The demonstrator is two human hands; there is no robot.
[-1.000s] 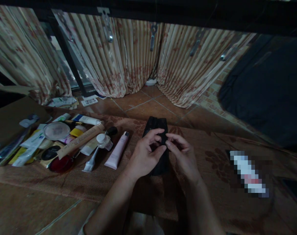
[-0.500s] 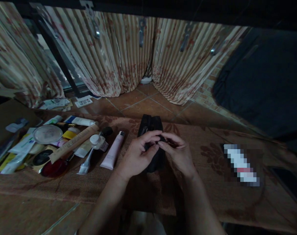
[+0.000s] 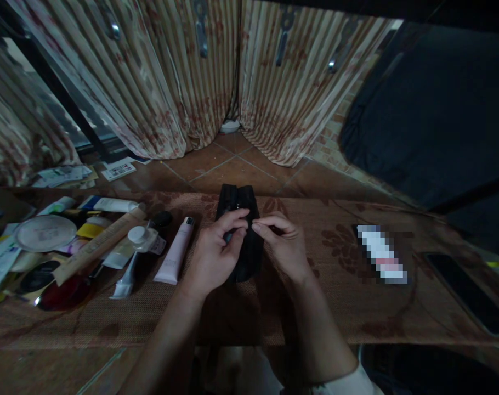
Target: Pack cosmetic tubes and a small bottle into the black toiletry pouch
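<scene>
Black pouch (image 3: 250, 255) under hands (image 3: 215, 253), tube lettering (image 3: 173, 261) illegible

The left forearm (image 3: 167, 332) reaches far and rightward from the near edge, the right forearm (image 3: 325, 329) far and leftward. Both are bare. The left hand (image 3: 216, 252) curls, its fingers (image 3: 233, 218) on the far side of its thumb (image 3: 236, 244). The right hand (image 3: 285, 247) brings index finger (image 3: 271, 220) and thumb (image 3: 262, 230) together. The hands nearly meet at the fingertips.

A long black pouch (image 3: 251, 255) lies crosswise on the brown patterned cloth (image 3: 356, 307)
</scene>
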